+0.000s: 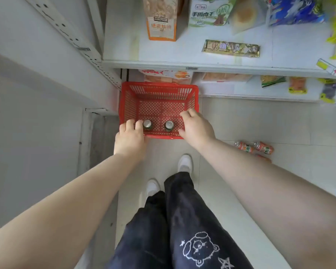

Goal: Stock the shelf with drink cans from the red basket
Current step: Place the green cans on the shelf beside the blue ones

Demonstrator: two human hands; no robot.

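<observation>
Two cans (158,125) upright in red basket (157,88), hands at rim.

The red basket (194,94) is moulded plastic with perforated lattice walls and floor, faintly shiny at the rim; the two cans (147,124) standing in it have bright, smooth metal tops with a mirror-like gleam and dark printed sides. The orange cans (263,147) lying on the floor are glossy printed metal; the floor (250,121) is pale tile, smooth and lightly reflective. The shelf (182,55) looks like white painted metal — matt, a little scuffed; the snack packets (231,48) on it are crinkled glossy film. The trousers (182,220) are dark matt cloth; the shoes (185,163) look smooth and white.
</observation>
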